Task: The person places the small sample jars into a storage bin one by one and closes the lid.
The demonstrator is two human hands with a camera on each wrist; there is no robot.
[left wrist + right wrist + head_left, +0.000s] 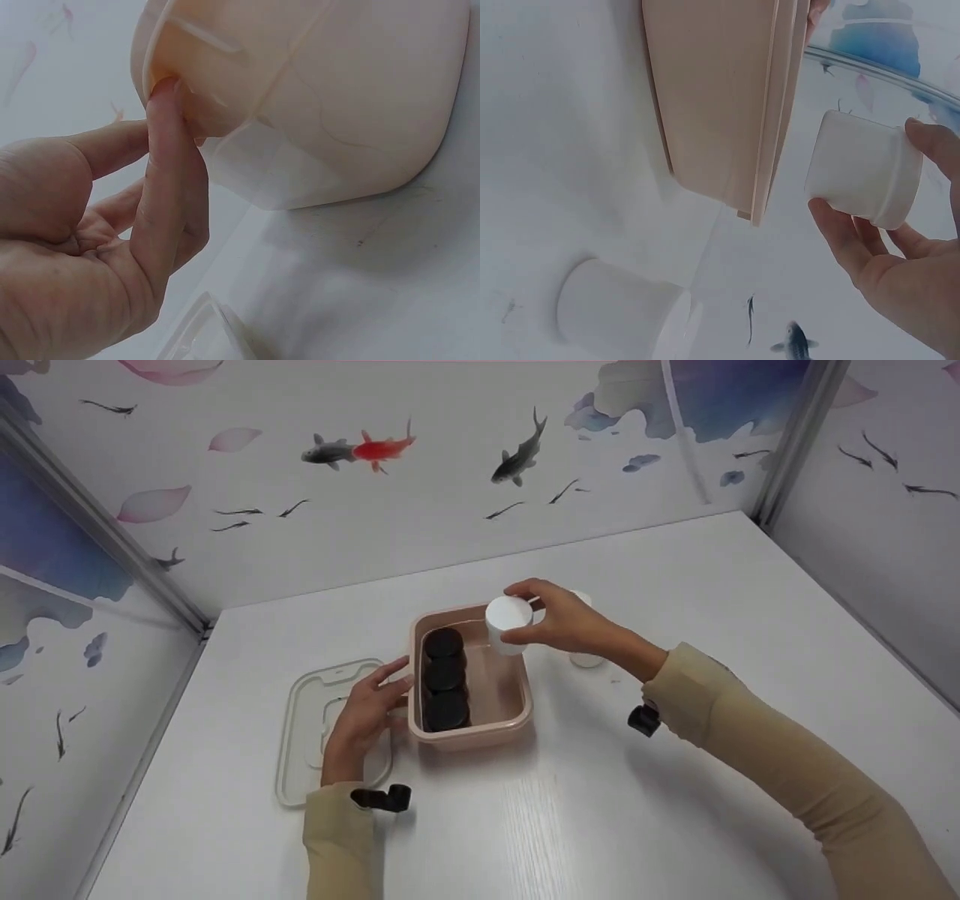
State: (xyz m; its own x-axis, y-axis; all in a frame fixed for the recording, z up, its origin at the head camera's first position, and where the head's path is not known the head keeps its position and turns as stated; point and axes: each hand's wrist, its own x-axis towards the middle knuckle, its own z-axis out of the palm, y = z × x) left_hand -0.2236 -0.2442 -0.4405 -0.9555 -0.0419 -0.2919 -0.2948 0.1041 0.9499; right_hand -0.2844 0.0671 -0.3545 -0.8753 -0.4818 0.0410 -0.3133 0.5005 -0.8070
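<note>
My right hand [574, 622] holds a white lidded jar [504, 631] between thumb and fingers, above the right side of an open pink box [471, 739]. The right wrist view shows this jar [859, 169] held by its lid end, apart from the box. Three round black-topped jars [448, 711] stand in a row along the box's left side; their lower parts are mostly hidden. My left hand [364, 712] grips the box's left edge, its fingertips tucked under the rim [154, 56] in the left wrist view.
A pale rectangular lid [294, 765] lies on the white table left of the box, partly beneath the left hand and forearm. A second white jar [619, 307] stands to the right of the box, mostly hidden behind the right hand in the head view. Printed panels [450, 525] enclose the table.
</note>
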